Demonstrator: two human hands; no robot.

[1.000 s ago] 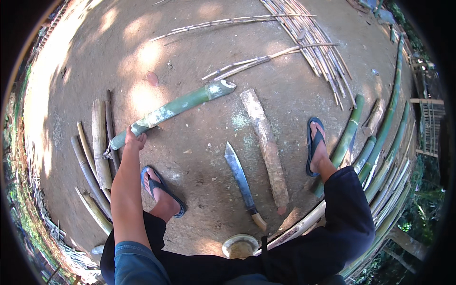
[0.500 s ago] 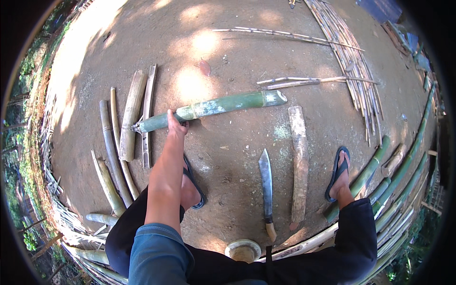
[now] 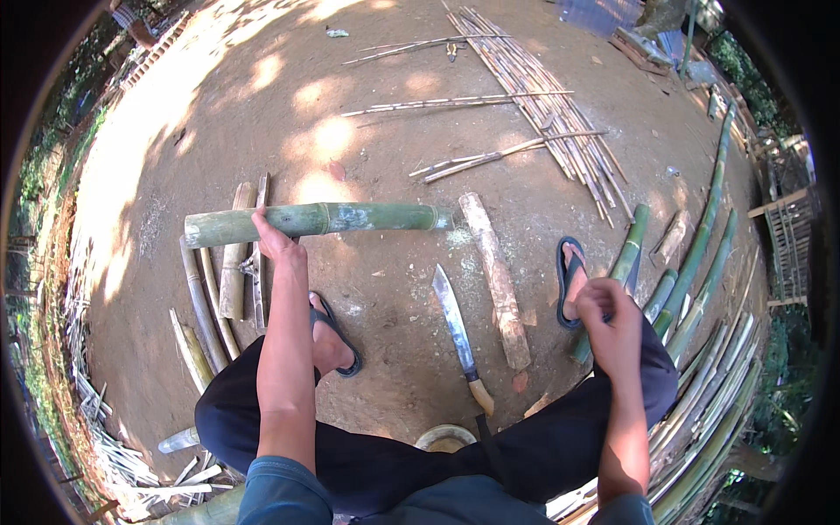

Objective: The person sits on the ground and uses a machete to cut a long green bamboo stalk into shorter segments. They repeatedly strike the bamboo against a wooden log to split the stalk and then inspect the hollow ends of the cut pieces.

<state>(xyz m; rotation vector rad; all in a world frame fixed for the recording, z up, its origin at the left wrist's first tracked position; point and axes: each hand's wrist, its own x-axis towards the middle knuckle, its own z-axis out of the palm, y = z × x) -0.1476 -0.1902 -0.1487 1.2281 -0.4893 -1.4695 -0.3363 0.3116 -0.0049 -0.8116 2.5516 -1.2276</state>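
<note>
My left hand (image 3: 278, 242) is wrapped round a thick green bamboo pole (image 3: 367, 217), with pale scraped patches, held across in front of me above the ground. Its right end hangs close to the top of a pale wooden log (image 3: 497, 289) lying on the dirt. Over my right knee, my right hand (image 3: 614, 325) is raised with its fingers curled in and nothing visible in them. Between my feet lies a machete (image 3: 455, 317), with a long grey blade and a wooden handle, its tip pointing away from me.
Thin sticks (image 3: 534, 109) lie in a bundle at the far right, several crossing it. Cut bamboo pieces (image 3: 234, 271) rest on the left. Green poles (image 3: 700, 236) and a heap of split strips (image 3: 713, 411) flank my right leg. A pale round object (image 3: 446, 437) is below me.
The bamboo pole is raised and shifted left, now lying more level in my left hand. My right hand has come into view over my right knee. The view has shifted too.
</note>
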